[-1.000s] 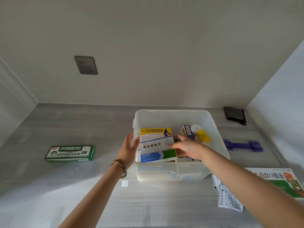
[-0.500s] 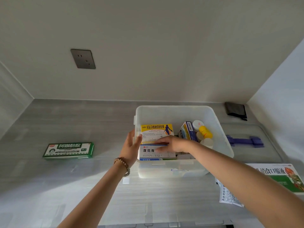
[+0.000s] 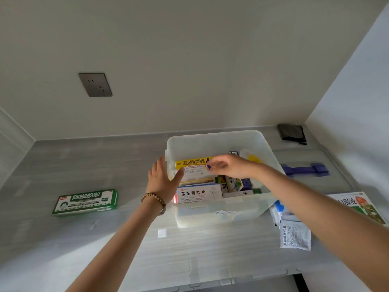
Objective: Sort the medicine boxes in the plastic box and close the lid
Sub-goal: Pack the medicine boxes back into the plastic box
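Now R grip point(image 3: 231, 167) pinches yellow box point(image 3: 192, 165); L grip point(image 3: 163, 182) spread against plastic box point(image 3: 210, 142).

Right hand point(image 3: 229, 167) is off the white box point(image 3: 199, 193), now up at the yellow-topped box point(image 3: 192, 167), fingers curled on its upper right corner. White box is uncovered and sits lower, against the front wall of the plastic box point(image 3: 214, 134). Small cartons to its right are now exposed.
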The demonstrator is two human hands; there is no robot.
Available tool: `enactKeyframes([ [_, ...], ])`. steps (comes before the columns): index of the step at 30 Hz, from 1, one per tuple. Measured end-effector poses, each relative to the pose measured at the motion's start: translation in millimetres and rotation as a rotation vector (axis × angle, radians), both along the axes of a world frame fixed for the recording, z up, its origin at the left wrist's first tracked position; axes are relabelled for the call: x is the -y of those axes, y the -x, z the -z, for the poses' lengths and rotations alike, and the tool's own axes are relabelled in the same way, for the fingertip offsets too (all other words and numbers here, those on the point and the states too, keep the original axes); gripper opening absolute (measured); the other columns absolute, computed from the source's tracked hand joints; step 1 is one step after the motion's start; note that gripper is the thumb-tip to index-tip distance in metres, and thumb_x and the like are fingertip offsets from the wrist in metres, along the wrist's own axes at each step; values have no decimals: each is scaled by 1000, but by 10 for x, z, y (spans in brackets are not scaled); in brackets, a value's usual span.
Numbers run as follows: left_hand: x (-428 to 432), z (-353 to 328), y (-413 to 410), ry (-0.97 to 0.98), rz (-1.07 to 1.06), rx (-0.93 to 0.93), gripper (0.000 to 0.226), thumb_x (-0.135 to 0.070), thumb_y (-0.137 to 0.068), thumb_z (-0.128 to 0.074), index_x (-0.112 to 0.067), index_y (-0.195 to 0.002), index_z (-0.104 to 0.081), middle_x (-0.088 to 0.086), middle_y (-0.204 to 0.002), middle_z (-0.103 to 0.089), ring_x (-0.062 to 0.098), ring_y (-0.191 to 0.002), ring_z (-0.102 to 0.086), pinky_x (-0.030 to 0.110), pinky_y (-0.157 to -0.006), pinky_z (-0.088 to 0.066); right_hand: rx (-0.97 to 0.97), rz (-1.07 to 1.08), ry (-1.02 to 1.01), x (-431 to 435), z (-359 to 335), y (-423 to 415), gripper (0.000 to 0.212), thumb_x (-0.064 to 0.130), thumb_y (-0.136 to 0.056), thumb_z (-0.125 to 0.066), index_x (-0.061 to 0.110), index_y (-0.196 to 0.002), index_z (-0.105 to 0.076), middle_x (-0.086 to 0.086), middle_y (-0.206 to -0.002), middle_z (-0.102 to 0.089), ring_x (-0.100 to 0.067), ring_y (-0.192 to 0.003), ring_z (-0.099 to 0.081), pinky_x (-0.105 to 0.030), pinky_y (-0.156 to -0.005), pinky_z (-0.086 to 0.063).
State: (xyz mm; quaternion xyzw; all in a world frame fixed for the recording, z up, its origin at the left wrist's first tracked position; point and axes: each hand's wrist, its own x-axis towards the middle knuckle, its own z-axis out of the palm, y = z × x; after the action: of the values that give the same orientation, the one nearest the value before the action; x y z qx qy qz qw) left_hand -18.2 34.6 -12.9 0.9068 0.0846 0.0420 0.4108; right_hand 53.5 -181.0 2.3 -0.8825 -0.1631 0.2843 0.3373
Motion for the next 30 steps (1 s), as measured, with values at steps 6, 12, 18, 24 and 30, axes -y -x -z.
enactKeyframes([
  [6,767,-472,-68,-29,53,231,62,-40,-87,-52,-13,-139,-29,8,-142,-36,23,-132,-28,34,-109,-24,321,139,10,1256,-705,151,30,39,-87,-59,34,-117,-58,17,-122,-56,-2,-116,-49,-20,-96,-34],
  [12,2139,-523,-7,47,240,257,58,-42,-88,-49,-16,-137,-33,4,-138,-41,20,-126,-34,30,-105,-27,297,256,141,2694,-646,398,45,42,-85,-61,28,-127,-52,8,-137,-47,-7,-127,-42,-26,-106,-30],
  [18,3342,-11,21,51,411,29,60,-47,-88,-46,-18,-138,-30,1,-142,-37,16,-130,-34,26,-105,-27,111,321,266,3829,-35,592,60,48,-82,-62,25,-135,-43,4,-145,-39,-6,-125,-37,-20,-97,-28],
  [24,3920,715,90,202,250,-476,69,-43,-88,-50,-7,-140,-24,12,-145,-32,26,-130,-37,36,-105,-35,-161,511,123,4423,640,748,75,52,-79,-63,17,-140,-36,-4,-145,-41,-23,-130,-43,-29,-102,-37],
  [30,4143,999,148,346,82,-619,54,-29,-90,-52,-7,-134,-32,11,-135,-47,18,-102,-56,26,-73,-53,-293,601,-26,4567,990,813,50,45,-82,-63,16,-123,-56,-4,-117,-67,-22,-104,-65,-43,-98,-48],
])
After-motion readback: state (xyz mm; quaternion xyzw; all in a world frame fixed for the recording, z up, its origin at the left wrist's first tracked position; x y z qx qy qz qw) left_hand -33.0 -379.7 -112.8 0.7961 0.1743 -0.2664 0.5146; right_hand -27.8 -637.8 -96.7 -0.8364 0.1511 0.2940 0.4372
